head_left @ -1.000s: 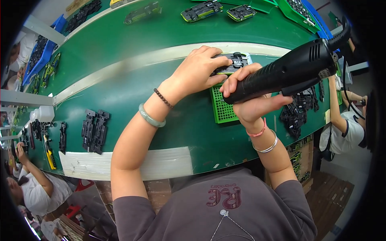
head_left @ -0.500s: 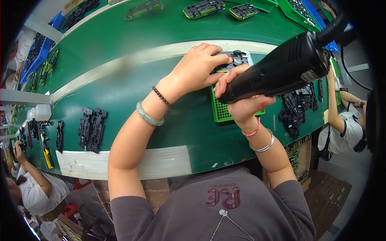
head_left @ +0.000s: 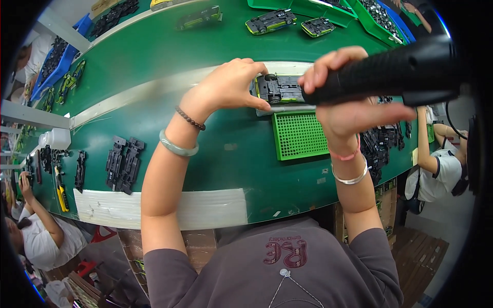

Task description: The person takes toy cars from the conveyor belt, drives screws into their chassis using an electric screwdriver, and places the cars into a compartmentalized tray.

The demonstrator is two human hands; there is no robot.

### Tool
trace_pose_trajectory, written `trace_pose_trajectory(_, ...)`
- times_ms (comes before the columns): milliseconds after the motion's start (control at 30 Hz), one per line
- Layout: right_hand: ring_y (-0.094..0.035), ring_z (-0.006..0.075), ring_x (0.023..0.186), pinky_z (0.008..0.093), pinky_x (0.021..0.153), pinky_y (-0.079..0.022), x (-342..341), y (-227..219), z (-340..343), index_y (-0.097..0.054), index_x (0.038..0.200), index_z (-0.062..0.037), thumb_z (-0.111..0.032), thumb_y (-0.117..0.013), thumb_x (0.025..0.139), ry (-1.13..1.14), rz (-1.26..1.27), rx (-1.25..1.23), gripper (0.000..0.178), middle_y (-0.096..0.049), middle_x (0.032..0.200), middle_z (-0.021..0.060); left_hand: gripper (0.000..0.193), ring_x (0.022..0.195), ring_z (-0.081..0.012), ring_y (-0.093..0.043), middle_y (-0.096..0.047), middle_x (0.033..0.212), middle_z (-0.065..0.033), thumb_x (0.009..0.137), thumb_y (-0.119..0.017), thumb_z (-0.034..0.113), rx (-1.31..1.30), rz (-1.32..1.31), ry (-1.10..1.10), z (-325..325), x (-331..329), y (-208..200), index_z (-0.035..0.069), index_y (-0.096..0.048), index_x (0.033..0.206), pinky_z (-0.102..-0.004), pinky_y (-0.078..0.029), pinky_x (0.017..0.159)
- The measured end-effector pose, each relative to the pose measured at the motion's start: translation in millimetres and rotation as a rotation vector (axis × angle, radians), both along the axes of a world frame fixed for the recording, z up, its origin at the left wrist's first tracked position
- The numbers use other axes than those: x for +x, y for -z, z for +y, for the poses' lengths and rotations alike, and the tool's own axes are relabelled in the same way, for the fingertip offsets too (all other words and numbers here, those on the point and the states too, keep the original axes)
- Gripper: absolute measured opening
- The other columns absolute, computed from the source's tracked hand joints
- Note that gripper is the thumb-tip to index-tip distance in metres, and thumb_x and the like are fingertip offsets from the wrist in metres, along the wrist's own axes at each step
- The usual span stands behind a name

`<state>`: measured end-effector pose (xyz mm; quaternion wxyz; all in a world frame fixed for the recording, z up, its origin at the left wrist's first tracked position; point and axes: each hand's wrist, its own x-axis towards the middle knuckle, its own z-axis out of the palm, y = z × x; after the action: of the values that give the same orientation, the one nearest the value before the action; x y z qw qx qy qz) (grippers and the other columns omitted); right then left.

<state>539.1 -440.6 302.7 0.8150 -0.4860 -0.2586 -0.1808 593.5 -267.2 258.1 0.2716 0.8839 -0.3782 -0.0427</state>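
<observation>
An upside-down toy car (head_left: 288, 90) with a black underside and yellow-green edges lies in a pale holder (head_left: 287, 108). My left hand (head_left: 223, 84) grips its left end, thumb on the near side and fingers on the far side. A large black power screwdriver (head_left: 390, 74) is in my right hand (head_left: 341, 113), tilted over the car's right end. The tool and hand hide that end and the driver's tip. Just nearer to me is a green perforated tray (head_left: 304, 155), partly covered by my right wrist.
Black chassis parts (head_left: 377, 149) are heaped at right, with more (head_left: 123, 164) at left. Finished-looking cars (head_left: 270, 21) lie beyond a white strip (head_left: 149, 92). Green bins (head_left: 377, 20) stand far right. A yellow-handled tool (head_left: 62, 197) lies left. Other people sit at both sides.
My left hand has shifted left to the car's end, uncovering more of its underside. My right hand and the screwdriver have moved right, and the tool tilts flatter.
</observation>
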Motion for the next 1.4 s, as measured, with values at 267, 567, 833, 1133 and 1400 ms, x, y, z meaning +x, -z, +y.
trace_pose_trajectory(267, -0.051, 0.0199, 0.048, 0.0297, 0.047, -0.045, 31.3, 15.1, 27.6, -0.045, 0.08, -0.0016, -0.091, -0.019, 0.054, 0.107, 0.104, -0.245, 0.096, -0.05, 0.057, 0.0113, 0.056, 0.091, -0.0316, -0.056, -0.06, 0.091, -0.0168, 0.057, -0.078, 0.029, -0.089, -0.071, 0.048, -1.7, 3.7, 14.8, -0.001, -0.057, 0.099, -0.0376, -0.046, 0.078)
trace_pose_trajectory(567, -0.05, 0.0171, 0.049, 0.0281, 0.048, -0.044, 40.7, 34.6, 28.7, -0.045, 0.081, -0.0021, -0.087, -0.029, 0.059, 0.059, 0.111, -0.326, 0.089, -0.048, 0.058, 0.0074, 0.051, 0.089, -0.0314, -0.056, -0.06, 0.088, -0.016, 0.056, -0.079, 0.027, -0.104, -0.021, 0.035, -5.0, 1.4, 7.5, 0.0, -0.057, 0.093, -0.0378, -0.047, 0.077)
trace_pose_trajectory(833, -0.049, 0.0149, 0.049, 0.0249, 0.048, -0.04, 40.2, 38.8, 43.9, -0.047, 0.077, -0.0023, -0.086, -0.03, 0.061, 0.069, 0.155, -0.4, 0.087, -0.048, 0.055, 0.0065, 0.045, 0.075, -0.0332, -0.057, -0.058, 0.072, -0.0164, 0.054, -0.079, 0.029, -0.127, 0.023, 0.009, 4.3, 6.0, 14.4, -0.002, -0.056, 0.076, -0.0378, -0.047, 0.069)
trace_pose_trajectory(1133, -0.048, 0.0082, 0.042, 0.0217, 0.039, -0.037, 44.8, 40.4, 36.9, -0.049, 0.062, -0.0001, -0.068, -0.046, 0.074, 0.136, 0.046, -0.226, 0.069, -0.048, 0.051, 0.0018, 0.052, 0.085, -0.0344, -0.056, -0.059, 0.088, -0.0187, 0.05, -0.081, 0.023, -0.108, 0.151, 0.002, -8.4, -3.5, -19.7, 0.001, -0.054, 0.09, -0.0378, -0.046, 0.073)
trace_pose_trajectory(1400, -0.051, 0.0151, 0.051, 0.0255, 0.046, -0.042, 8.0, 1.8, -19.5, -0.044, 0.085, -0.0029, -0.086, -0.029, 0.061, 0.131, 0.046, -0.039, 0.088, -0.049, 0.058, 0.0053, 0.045, 0.094, -0.0189, -0.057, -0.061, 0.096, -0.0096, 0.061, -0.075, 0.015, -0.405, 0.204, -0.046, 15.2, 4.8, -17.2, 0.002, -0.058, 0.1, -0.033, -0.043, 0.087)
